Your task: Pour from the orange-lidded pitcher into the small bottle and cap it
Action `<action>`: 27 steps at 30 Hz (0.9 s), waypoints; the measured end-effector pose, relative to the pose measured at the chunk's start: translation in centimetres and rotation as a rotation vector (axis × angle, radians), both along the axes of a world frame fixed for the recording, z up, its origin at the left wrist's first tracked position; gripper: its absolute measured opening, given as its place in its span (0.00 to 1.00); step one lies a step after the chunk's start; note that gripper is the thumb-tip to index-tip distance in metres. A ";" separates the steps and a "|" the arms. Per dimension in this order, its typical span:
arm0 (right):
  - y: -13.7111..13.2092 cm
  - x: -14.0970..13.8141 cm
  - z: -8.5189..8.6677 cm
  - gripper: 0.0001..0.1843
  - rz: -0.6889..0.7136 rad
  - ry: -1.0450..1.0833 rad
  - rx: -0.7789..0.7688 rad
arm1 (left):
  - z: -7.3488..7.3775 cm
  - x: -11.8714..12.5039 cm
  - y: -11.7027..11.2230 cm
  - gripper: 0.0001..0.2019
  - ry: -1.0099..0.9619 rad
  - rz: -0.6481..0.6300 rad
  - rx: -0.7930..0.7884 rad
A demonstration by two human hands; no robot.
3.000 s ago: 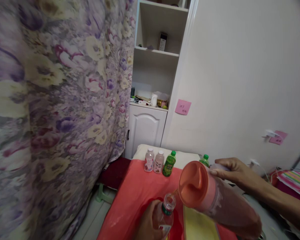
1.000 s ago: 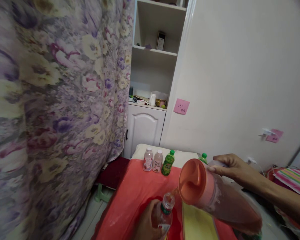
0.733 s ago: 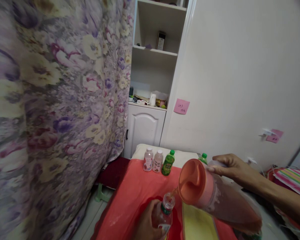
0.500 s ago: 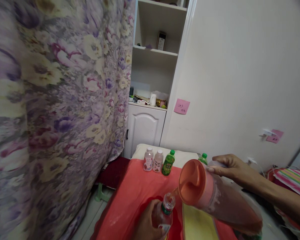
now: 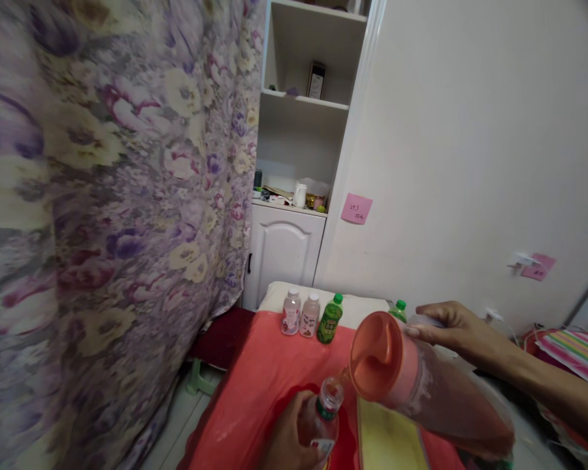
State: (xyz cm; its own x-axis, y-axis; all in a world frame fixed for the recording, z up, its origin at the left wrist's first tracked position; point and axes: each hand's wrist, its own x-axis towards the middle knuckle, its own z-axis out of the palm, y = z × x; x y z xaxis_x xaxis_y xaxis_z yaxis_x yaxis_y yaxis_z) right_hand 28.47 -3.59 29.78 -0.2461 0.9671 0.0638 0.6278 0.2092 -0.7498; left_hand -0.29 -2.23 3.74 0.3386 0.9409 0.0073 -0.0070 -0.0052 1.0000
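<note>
My right hand [image 5: 443, 326] is closed on the handle of a clear pitcher [image 5: 451, 398] with an orange lid [image 5: 378, 356]. The pitcher is tilted to the left, with reddish-brown liquid inside. A thin stream runs from its spout into the mouth of a clear bottle [image 5: 327, 424]. My left hand [image 5: 294, 434] wraps round this bottle, which stands nearly upright and has a green ring at its neck. Farther back are two bottles with white caps, a left one [image 5: 291, 313] and a right one [image 5: 310, 316], beside a green bottle [image 5: 330, 320].
A red cloth [image 5: 240, 398] covers the table, with a yellow board [image 5: 389, 437] on it. Another green-capped bottle [image 5: 398, 310] is partly hidden behind the pitcher. A floral curtain [image 5: 127, 196] hangs at the left, and a white cabinet [image 5: 287, 251] stands behind.
Both hands, the pitcher and the bottle hold almost the same positions. Liquid is running from the spout in both frames.
</note>
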 end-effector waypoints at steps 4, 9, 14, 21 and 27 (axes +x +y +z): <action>-0.3 -0.3 0.4 0.30 -0.006 -0.001 0.005 | 0.2 0.0 0.0 0.33 0.049 0.025 0.049; -0.3 -0.4 0.4 0.30 -0.001 -0.003 0.004 | 0.1 0.1 0.0 0.34 0.035 0.037 0.026; -0.2 -0.5 0.3 0.30 -0.012 0.006 0.020 | 0.2 0.1 -0.1 0.34 0.019 0.027 0.028; -0.3 -0.6 0.2 0.30 -0.003 0.022 -0.004 | 0.5 0.1 -0.1 0.33 0.034 0.024 0.046; 0.1 -0.1 -0.4 0.29 0.011 -0.001 -0.002 | 0.1 0.2 -0.1 0.33 -0.008 0.023 0.040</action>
